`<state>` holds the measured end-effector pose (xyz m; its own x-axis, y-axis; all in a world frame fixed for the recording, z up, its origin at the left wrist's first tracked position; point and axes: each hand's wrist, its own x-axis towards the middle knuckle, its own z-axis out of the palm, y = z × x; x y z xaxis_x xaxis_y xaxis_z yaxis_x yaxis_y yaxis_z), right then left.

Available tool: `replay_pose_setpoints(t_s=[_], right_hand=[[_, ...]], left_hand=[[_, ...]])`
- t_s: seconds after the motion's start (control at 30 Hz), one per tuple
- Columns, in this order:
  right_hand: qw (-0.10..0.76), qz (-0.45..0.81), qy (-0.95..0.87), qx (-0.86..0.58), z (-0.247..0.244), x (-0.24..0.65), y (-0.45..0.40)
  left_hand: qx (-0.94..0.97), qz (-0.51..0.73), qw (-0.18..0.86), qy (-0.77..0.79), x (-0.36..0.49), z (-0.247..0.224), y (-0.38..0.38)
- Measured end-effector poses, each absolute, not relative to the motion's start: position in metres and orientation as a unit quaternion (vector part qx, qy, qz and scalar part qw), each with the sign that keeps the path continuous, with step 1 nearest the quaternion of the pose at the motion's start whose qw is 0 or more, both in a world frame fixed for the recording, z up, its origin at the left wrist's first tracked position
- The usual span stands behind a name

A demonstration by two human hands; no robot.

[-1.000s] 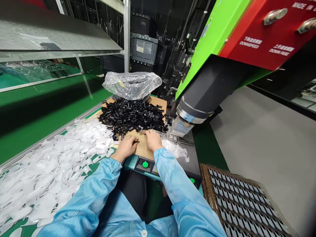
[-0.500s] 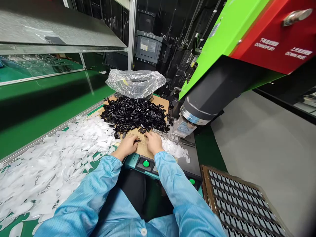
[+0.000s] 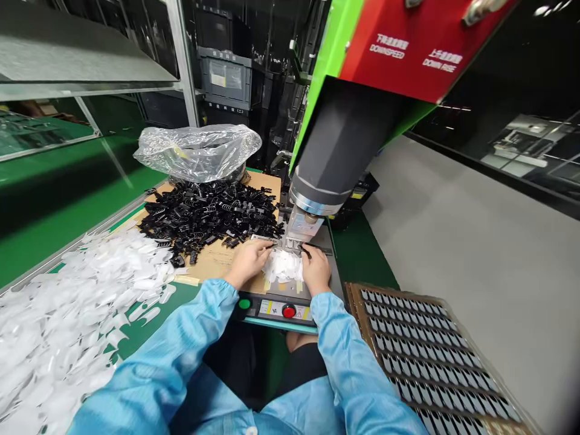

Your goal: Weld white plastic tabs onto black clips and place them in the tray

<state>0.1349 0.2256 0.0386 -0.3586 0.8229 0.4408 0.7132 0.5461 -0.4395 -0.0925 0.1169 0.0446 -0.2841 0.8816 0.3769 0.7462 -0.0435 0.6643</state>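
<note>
The left hand and right hand have shifted from before the black pile to the press, bringing the work there. Apart, each pinches a small black part; white pieces lie between them.

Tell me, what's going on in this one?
A person in blue sleeves works at a machine's metal tip. The right hand pinches a small dark part beside it; the left hand is opposite, its grip unclear. Between them lies a small white pile. Black parts and more white pieces lie leftward; a filled tray sits at right.
</note>
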Motion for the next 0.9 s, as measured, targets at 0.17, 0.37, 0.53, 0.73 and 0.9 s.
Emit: replay_pose_setpoints(t_s=[0.17, 0.37, 0.53, 0.73, 0.9], right_hand=[[0.263, 0.041, -0.835, -0.481, 0.035, 0.123, 0.239], [0.205, -0.005, -0.858, -0.472, 0.037, 0.117, 0.230], [0.173, 0.002, -0.867, -0.467, 0.045, 0.115, 0.230], [0.276, 0.087, -0.854, -0.433, 0.046, 0.159, 0.233], [0.325, 0.096, -0.830, -0.444, 0.014, 0.259, 0.197]], left_hand=[[0.620, 0.338, 0.066, 0.705, -0.061, 0.047, 0.176], [0.662, 0.259, 0.017, 0.703, -0.044, 0.039, 0.188], [0.676, 0.225, 0.015, 0.701, -0.042, 0.045, 0.186], [0.668, 0.286, 0.083, 0.682, -0.069, 0.052, 0.161], [0.652, 0.301, 0.112, 0.687, -0.113, 0.024, 0.086]])
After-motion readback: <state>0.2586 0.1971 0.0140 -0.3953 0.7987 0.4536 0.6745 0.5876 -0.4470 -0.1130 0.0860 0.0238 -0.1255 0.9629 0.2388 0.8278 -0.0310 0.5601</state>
